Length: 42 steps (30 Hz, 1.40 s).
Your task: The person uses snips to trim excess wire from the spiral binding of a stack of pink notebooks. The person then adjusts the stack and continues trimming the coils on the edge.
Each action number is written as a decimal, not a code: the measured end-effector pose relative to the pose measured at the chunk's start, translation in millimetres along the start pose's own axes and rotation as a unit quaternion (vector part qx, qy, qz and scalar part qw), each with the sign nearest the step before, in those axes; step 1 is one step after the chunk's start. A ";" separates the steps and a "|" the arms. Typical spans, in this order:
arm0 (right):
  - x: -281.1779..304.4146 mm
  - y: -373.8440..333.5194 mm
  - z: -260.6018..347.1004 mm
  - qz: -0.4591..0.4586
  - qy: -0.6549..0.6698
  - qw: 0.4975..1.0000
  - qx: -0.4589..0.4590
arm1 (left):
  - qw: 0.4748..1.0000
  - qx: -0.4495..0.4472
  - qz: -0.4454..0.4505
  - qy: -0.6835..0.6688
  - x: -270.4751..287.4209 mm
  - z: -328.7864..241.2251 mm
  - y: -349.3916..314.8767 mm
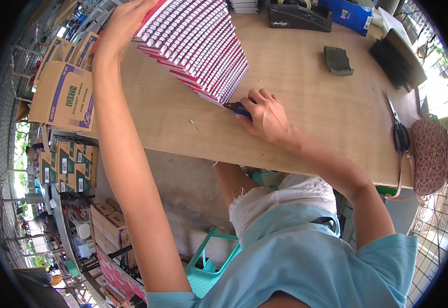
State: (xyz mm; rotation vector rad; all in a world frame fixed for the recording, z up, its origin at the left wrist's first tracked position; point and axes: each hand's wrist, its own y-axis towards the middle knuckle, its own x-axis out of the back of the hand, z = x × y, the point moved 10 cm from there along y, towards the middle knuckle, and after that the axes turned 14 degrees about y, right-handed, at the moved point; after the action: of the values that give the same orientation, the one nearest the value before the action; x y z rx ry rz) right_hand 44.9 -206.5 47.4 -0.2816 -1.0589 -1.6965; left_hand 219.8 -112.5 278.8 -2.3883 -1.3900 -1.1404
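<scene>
A tall stack of spiral notebooks (198,46) with red covers and white wire spirals stands on the wooden table (296,138), its bound edges facing me. My left hand (127,24) grips the stack's upper left side; the picture's top edge cuts off some of its fingers. Low down, at the stack's near corner, my right hand (266,115) is closed around blue-handled pliers (241,109). Their dark jaws touch or nearly touch the lowest spirals; the exact contact is too small to tell.
Black-handled scissors (399,134) and a patterned pouch (430,154) lie at the right. Farther back are a dark green block (338,61), a black brush (392,60) and a tape dispenser (298,18). Cardboard boxes (62,97) stand left; a turquoise plastic stool (211,267) is below.
</scene>
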 end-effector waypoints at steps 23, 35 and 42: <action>-3.8 16.6 -3.2 0.078 0.019 0.997 -0.001 | 0.998 0.018 -0.032 0.056 -2.2 -6.7 -2.4; 26.0 3.2 -42.3 0.125 -0.003 0.988 -0.093 | 1.000 -0.006 0.025 0.011 12.7 36.9 19.2; 147.2 -80.3 -81.3 -0.017 -0.119 0.985 -0.126 | 0.995 -0.013 -0.019 0.102 17.8 10.1 13.5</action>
State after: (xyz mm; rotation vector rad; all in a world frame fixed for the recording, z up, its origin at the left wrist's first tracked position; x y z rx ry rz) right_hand -59.3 -360.8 54.1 -0.6457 -1.0244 -1.8628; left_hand 240.9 -103.1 286.9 -2.1972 -1.3668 -1.3765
